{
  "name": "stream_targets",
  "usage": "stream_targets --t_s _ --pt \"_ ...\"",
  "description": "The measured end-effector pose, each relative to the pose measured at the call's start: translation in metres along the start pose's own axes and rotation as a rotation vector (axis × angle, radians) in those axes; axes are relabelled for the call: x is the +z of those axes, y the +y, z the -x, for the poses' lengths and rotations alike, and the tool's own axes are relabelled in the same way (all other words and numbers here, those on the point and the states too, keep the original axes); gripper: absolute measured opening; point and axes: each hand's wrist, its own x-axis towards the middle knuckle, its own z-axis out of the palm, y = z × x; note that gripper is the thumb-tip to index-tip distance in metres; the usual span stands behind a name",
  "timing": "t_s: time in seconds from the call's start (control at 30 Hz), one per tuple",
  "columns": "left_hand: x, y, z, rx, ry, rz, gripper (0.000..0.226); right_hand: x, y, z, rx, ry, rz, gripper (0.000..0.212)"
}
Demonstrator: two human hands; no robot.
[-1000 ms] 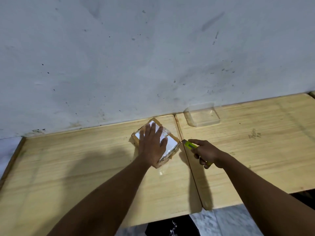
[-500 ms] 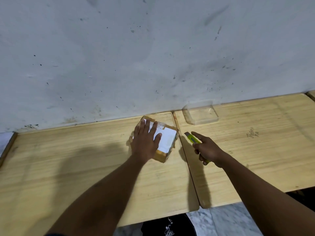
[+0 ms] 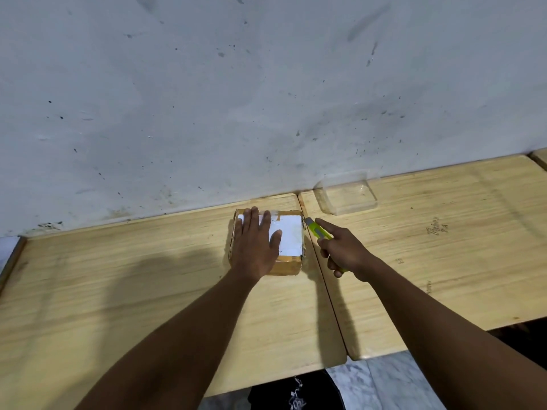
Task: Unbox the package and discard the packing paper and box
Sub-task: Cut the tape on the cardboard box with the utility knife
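The box had turned. A moment before it sat like a diamond, with one corner pointing away from the person. Now its sides ran straight with the counter edge. The left hand had turned with it and lay flat on top, fingers spread and not gripping, just pressing the box down.

The right hand had moved up a little too. It was closed around a yellow-green cutter, with the pointing finger stretched along it. The tip of the cutter was just beside the far right corner of the box. I could not tell if it touched the box yet.

I think this meant the person was lining the box up to cut the tape on the right side. The box still looked shut, so the job seemed to be near its start. No packing paper showed yet.

The box was small and brown, made of cardboard. A white label covered most of the top, and shiny clear tape ran over it. The edges looked a bit rough. It sat near the wall, close to the gap between two wooden tops. A clear plastic tub stood near, to the right.
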Motion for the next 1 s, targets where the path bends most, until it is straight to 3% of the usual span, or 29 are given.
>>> stream_targets --t_s 0.2,0.7,0.9,1.0 --pt "-0.005 -0.003 -0.010 0.119 -0.029 0.064 0.057 0.002 -0.004 0.002 -0.001 0.026 0.002 0.061" --pt "0.001 0.001 -0.007 0.074 -0.021 0.124 0.056 0.018 -0.030 0.003 -0.046 0.029 0.276 0.065" --pt "0.005 0.006 -0.006 0.042 -0.015 0.078 0.058 0.001 -0.042 -0.009 0.083 -0.089 0.238 0.054" --pt "0.007 0.007 -0.007 0.035 -0.012 0.026 0.059 -0.001 -0.046 -0.011 0.114 -0.121 0.268 0.058"
